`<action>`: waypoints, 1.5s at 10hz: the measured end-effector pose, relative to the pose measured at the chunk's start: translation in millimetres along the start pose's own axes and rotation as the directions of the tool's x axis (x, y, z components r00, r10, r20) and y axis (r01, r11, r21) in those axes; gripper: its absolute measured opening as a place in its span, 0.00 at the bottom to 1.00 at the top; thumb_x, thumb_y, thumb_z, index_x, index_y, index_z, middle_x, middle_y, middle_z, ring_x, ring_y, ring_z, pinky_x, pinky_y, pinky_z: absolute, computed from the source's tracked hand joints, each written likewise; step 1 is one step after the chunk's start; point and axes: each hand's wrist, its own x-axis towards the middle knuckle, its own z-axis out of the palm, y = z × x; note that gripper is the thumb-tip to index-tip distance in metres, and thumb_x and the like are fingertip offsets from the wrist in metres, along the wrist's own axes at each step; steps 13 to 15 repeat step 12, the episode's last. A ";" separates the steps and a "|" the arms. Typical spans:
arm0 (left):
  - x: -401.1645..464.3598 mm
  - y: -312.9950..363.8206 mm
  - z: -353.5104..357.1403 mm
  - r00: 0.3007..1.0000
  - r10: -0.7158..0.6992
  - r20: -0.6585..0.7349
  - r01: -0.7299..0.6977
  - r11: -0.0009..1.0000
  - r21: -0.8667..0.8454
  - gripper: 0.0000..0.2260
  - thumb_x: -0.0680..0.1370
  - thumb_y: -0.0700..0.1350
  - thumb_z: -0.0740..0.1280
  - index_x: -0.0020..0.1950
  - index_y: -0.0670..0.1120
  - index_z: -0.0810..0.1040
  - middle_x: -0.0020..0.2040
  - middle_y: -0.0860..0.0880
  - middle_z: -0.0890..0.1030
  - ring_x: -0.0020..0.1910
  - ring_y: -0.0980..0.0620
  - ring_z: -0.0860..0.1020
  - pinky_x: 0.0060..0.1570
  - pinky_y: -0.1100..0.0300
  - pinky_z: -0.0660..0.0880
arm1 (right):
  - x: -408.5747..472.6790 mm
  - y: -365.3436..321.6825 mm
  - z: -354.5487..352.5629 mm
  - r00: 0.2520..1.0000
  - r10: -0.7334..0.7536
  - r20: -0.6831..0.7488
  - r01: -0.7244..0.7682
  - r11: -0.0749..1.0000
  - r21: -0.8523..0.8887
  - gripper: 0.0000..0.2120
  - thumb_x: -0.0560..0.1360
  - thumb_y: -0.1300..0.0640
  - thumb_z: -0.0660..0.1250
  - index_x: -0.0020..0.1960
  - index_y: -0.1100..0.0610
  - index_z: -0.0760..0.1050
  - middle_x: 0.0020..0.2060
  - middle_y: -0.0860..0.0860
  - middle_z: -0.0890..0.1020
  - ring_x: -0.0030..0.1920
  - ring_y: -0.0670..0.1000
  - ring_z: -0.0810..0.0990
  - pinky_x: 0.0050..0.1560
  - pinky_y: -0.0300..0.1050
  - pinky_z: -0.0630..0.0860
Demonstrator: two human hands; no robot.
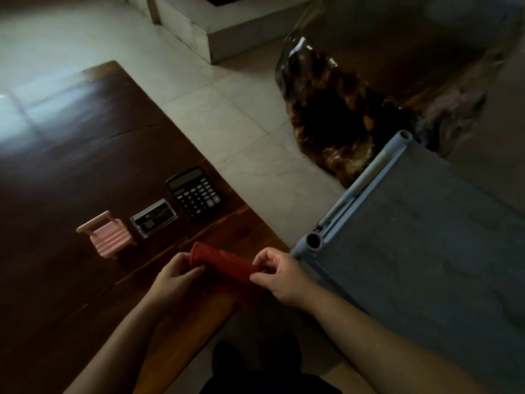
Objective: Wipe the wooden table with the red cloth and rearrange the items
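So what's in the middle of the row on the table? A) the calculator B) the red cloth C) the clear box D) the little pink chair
C: the clear box sits between the pink chair and the calculator, while both hands hold the red cloth nearer the table's edge.

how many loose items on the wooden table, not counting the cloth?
3, in a row near the table's right edge: pink miniature chair leftmost, clear plastic case in the middle, black calculator farthest right. None looks hidden.
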 end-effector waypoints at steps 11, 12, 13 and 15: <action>-9.6 109.3 316.4 0.933 0.135 0.332 -0.290 0.829 0.479 0.13 0.77 0.41 0.73 0.61 0.46 0.78 0.56 0.44 0.84 0.54 0.44 0.83 0.57 0.44 0.79 | -131.1 93.4 -227.0 0.677 0.349 -0.648 -0.001 0.880 0.474 0.06 0.77 0.64 0.68 0.53 0.58 0.75 0.46 0.57 0.81 0.41 0.52 0.78 0.38 0.45 0.74; -19.7 106.5 298.1 0.955 0.164 0.247 -0.253 0.883 0.395 0.18 0.77 0.43 0.74 0.66 0.48 0.77 0.56 0.50 0.83 0.51 0.54 0.83 0.56 0.55 0.80 | -115.5 88.6 -226.6 0.658 0.313 -0.685 0.037 0.895 0.444 0.11 0.77 0.66 0.69 0.57 0.60 0.72 0.46 0.55 0.78 0.40 0.50 0.77 0.37 0.40 0.74; -19.7 106.5 298.1 0.955 0.164 0.247 -0.253 0.883 0.395 0.18 0.77 0.43 0.74 0.66 0.48 0.77 0.56 0.50 0.83 0.51 0.54 0.83 0.56 0.55 0.80 | -115.5 88.6 -226.6 0.658 0.313 -0.685 0.037 0.895 0.444 0.11 0.77 0.66 0.69 0.57 0.60 0.72 0.46 0.55 0.78 0.40 0.50 0.77 0.37 0.40 0.74; -19.7 106.5 298.1 0.955 0.164 0.247 -0.253 0.883 0.395 0.18 0.77 0.43 0.74 0.66 0.48 0.77 0.56 0.50 0.83 0.51 0.54 0.83 0.56 0.55 0.80 | -115.5 88.6 -226.6 0.658 0.313 -0.685 0.037 0.895 0.444 0.11 0.77 0.66 0.69 0.57 0.60 0.72 0.46 0.55 0.78 0.40 0.50 0.77 0.37 0.40 0.74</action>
